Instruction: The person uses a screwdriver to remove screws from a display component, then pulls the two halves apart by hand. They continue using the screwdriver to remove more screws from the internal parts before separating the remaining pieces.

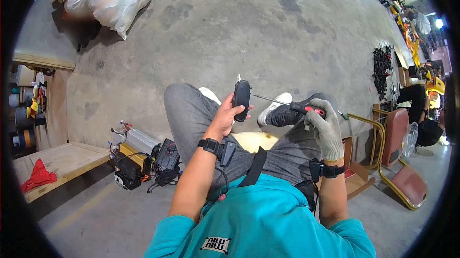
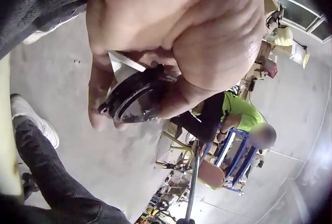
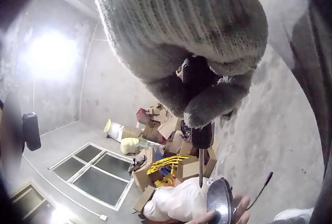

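Note:
My bare left hand [image 1: 223,119] grips a black oval housing [image 1: 242,97], thumb on one face and fingers behind it. From the right wrist view, the housing [image 3: 220,200] has a smooth dark face, and a thin cable with a small plug sticks out beside it. My right hand [image 1: 327,133], in a grey knitted glove, holds a screwdriver [image 1: 302,108] by its red and black handle. The steel shaft points left at the housing, its tip a short gap away. Curled gloved fingers hide part of the handle [image 3: 202,138] in the right wrist view.
Electrical boxes and wires [image 1: 165,155] lie on the floor at the left, near a low wooden platform [image 1: 72,157] bearing a red cloth [image 1: 39,175]. At the right stands a chair [image 1: 397,138] beside an open cardboard box [image 1: 357,181]. White sacks [image 1: 120,2] sit far left.

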`<act>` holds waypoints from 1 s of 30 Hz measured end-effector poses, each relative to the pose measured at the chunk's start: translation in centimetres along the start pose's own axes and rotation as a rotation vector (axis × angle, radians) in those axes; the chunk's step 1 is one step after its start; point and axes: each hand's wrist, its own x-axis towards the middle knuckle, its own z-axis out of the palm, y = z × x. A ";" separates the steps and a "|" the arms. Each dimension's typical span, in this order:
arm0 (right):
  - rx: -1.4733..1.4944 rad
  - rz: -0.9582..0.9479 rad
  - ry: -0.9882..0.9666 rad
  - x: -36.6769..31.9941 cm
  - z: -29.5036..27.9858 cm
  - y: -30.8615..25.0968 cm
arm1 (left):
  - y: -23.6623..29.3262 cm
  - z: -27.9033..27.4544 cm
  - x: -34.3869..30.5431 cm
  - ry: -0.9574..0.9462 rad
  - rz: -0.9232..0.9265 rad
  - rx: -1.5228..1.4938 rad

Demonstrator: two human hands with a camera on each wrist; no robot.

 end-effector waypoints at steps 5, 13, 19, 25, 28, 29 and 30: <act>0.011 -0.009 -0.005 0.3 0.1 0.1 | -0.6 -1.1 0.8 -0.009 0.001 0.079; 0.007 -0.003 0.004 0.0 0.2 0.0 | 0.2 -0.5 0.1 -0.121 0.033 -0.146; 0.052 0.005 -0.016 -1.0 0.4 -0.2 | 0.6 -0.4 -0.6 -0.187 0.001 -0.324; 0.119 0.010 -0.012 -1.4 0.4 -0.3 | 1.6 0.0 -1.2 -0.273 0.024 -0.473; 0.106 -0.001 -0.012 -0.7 0.7 -0.9 | 1.9 -0.2 -0.2 -0.281 0.049 -0.429; 0.103 -0.007 -0.010 -0.8 0.8 -0.9 | 1.8 -0.2 -0.2 -0.281 0.049 -0.431; 0.101 -0.007 -0.010 -0.8 0.8 -1.0 | 1.7 -0.2 -0.3 -0.301 0.052 -0.443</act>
